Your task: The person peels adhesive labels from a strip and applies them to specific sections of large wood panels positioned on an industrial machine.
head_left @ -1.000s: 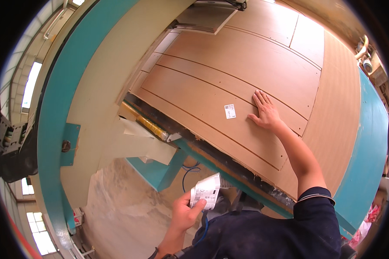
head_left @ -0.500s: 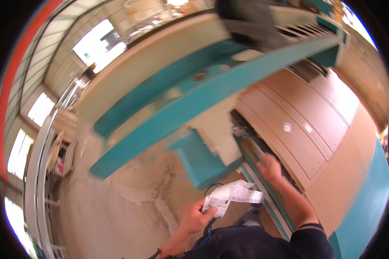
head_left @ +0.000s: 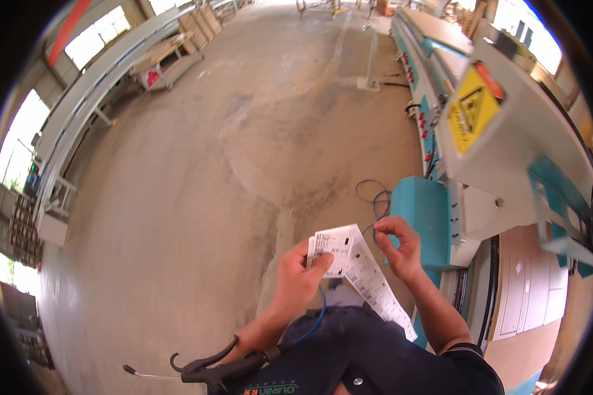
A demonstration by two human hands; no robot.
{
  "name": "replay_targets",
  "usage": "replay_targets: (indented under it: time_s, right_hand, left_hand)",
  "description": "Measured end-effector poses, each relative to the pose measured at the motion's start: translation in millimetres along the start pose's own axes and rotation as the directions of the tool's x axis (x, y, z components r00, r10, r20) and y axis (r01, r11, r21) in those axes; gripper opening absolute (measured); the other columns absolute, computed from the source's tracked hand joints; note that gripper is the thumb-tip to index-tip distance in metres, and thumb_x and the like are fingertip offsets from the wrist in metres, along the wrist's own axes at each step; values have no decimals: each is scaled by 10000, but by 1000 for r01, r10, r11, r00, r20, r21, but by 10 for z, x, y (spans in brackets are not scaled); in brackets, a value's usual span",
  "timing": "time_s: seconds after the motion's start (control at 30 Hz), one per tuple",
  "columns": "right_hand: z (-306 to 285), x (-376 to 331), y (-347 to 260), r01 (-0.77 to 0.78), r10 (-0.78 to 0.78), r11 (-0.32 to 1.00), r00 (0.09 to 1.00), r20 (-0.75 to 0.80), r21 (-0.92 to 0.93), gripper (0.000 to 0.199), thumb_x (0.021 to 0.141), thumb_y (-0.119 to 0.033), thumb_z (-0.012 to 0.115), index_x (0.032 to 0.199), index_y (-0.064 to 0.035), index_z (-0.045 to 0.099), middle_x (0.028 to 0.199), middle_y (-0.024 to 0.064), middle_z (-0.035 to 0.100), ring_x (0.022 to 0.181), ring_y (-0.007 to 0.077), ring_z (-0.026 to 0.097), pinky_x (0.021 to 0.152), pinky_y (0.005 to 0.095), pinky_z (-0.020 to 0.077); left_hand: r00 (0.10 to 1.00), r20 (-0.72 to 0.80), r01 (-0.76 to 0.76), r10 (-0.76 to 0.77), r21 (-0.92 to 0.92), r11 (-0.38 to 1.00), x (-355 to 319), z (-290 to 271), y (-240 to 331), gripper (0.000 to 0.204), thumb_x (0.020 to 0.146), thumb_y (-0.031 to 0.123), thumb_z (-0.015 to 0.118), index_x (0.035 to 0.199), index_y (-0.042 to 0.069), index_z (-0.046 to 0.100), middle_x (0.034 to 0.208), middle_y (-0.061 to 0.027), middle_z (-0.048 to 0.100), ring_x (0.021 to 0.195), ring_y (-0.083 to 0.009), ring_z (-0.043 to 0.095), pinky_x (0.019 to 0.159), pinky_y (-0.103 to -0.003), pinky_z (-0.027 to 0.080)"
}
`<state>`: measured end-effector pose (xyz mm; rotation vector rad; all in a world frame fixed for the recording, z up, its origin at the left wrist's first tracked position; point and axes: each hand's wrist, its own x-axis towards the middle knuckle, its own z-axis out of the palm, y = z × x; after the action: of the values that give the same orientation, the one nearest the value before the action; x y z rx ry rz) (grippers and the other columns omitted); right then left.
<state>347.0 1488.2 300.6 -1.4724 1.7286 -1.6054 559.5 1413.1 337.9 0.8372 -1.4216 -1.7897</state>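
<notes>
My left hand point(head_left: 295, 276) pinches a strip of white printed labels point(head_left: 369, 283) between thumb and fingers. The strip is folded over at the top, and its long tail hangs down to the right in front of my dark clothing. Just right of the labels, my right hand point(head_left: 402, 249) is raised with curved fingers and a gap between thumb and forefinger. Nothing shows in it, and it is apart from the strip. A black air blow gun point(head_left: 224, 374) lies across my left forearm at the lower edge, with a blue hose point(head_left: 321, 316) near it.
On the right stands a teal and white machine point(head_left: 422, 217) with a yellow warning sign point(head_left: 469, 108). Brown grooved panels point(head_left: 530, 283) lie at its near end. More blue hose point(head_left: 374, 194) coils on the concrete floor point(head_left: 178, 197). A roller conveyor point(head_left: 79, 112) and a cart point(head_left: 168, 76) line the left.
The view has swung from the machine toward the open floor. My right hand has left the panel's edge and come up beside the labels. The label strip now hangs lower.
</notes>
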Motion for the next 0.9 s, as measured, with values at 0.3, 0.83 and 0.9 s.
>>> replay_targets:
  time_s: [0.3,0.83,0.9]
  right_hand:
    - [649,1053,456,3,-86,936,972,220,353,171,736,-92,659,853,11,589,846,92,558,766,165,537,689,261,432]
    - [508,4265,1629,96,-106,990,989,98,108,113,671,-27,676,742,-42,590,911,92,572,914,220,536,811,329,410]
    - [482,4684,1914,133,-136,983,991,15,125,130,669,-44,683,750,-39,582,981,121,567,978,244,520,856,340,389]
  left_hand:
    - [998,-56,47,-41,118,992,1098,-331,-195,220,855,20,559,1068,-30,579,929,-53,642,824,-92,585,726,-237,476]
    - [994,113,-16,-3,167,986,4929,-249,-16,241,812,18,607,1049,12,560,894,-53,638,802,-86,583,696,-244,475]
    - [981,194,-61,16,224,973,5519,-227,-67,266,802,16,606,1061,11,547,884,-76,639,796,-98,590,687,-251,475]
